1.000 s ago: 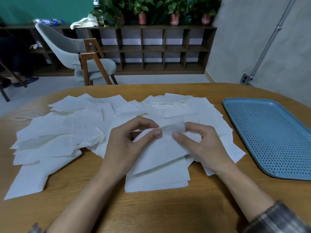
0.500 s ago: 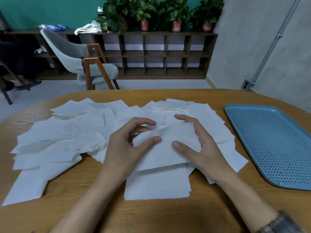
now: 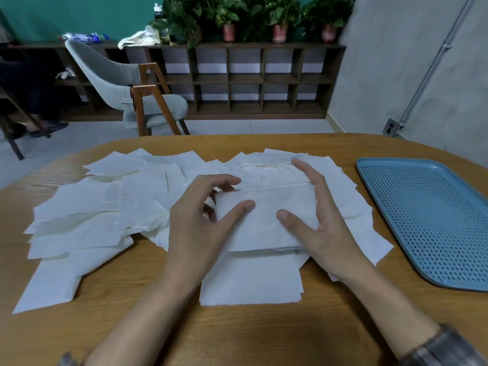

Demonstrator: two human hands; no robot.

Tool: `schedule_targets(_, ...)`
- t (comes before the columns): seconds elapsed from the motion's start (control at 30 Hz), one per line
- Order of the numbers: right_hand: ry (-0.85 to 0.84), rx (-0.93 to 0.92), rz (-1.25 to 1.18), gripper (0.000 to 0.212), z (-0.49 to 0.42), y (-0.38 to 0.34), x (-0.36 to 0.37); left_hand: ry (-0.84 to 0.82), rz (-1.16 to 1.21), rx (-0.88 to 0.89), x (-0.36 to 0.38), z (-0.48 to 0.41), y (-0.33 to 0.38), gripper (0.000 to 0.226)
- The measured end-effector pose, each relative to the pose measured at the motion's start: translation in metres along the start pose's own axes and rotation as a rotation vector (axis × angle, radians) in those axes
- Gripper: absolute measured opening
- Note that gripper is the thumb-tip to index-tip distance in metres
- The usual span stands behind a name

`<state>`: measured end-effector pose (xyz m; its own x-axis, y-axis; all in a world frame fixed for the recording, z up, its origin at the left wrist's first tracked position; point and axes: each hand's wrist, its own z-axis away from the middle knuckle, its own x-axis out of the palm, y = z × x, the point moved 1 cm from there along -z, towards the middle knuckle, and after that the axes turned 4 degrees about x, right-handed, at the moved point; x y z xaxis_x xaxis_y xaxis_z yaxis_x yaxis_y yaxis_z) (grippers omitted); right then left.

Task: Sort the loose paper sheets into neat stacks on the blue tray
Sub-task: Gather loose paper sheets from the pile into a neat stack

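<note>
The fingers (image 3: 224,179) of the left hand (image 3: 195,228) curl round the left edge of a small paper stack (image 3: 266,220), thumb laid on top. The right hand (image 3: 327,228) has its fingers straight and released along the stack's right edge. The stack lies on the loose sheets (image 3: 92,207) spread over the wooden worktop (image 3: 237,336), with the blue tray (image 3: 369,165) just beside them to the right.

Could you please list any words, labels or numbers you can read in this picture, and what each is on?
None can be read.
The paper sheets look blank.
The blue tray bears no label.
The blue wrapping on the far shelf is too blurred to read.
</note>
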<state>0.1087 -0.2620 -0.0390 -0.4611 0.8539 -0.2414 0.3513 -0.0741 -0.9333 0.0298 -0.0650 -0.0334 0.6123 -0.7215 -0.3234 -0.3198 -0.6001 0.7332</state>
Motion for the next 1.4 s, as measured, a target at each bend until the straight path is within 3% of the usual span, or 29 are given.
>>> schedule_targets(0.07,0.036,-0.018,-0.067,0.075,-0.001,0.0,-0.004,-0.011,-0.043,0.028,-0.003,-0.002,-0.002,0.036)
schedule_targets(0.23,0.071,-0.021,-0.109,0.075,-0.004,0.004,-0.011,-0.27,0.328,-0.209,-0.004,-0.003,0.008,0.041)
schedule_targets(0.33,0.089,-0.012,-0.061,0.072,-0.006,0.007,-0.01,-0.253,0.305,-0.196,-0.004,-0.003,0.006,0.044)
schedule_targets(0.47,0.0,0.0,-0.181,0.063,-0.005,0.005,-0.015,-0.206,0.238,-0.197,-0.004,-0.001,-0.002,0.043)
schedule_targets(0.57,-0.014,-0.023,-0.071,0.027,-0.005,0.005,-0.015,-0.217,0.155,-0.113,-0.001,0.001,-0.005,0.045)
schedule_targets(0.7,0.106,0.047,-0.015,0.028,-0.006,0.012,-0.018,-0.257,-0.18,0.239,0.003,0.004,-0.01,0.059)
schedule_targets(0.87,0.257,0.066,-0.002,0.032,-0.01,0.017,-0.022,-0.508,-0.318,0.298,0.005,0.01,-0.019,0.022)
schedule_targets(1.0,0.273,0.072,0.019,0.031,-0.01,0.019,-0.022,-0.662,-0.391,0.259,0.01,0.012,-0.025,0.034)
schedule_targets(1.17,0.254,0.07,0.039,0.031,-0.01,0.02,-0.022,-0.725,-0.354,0.164,0.013,0.01,-0.025,0.031)
schedule_targets(1.4,0.246,0.07,0.042,0.031,-0.01,0.02,-0.022,-0.69,-0.237,0.086,0.015,0.013,-0.028,0.004)
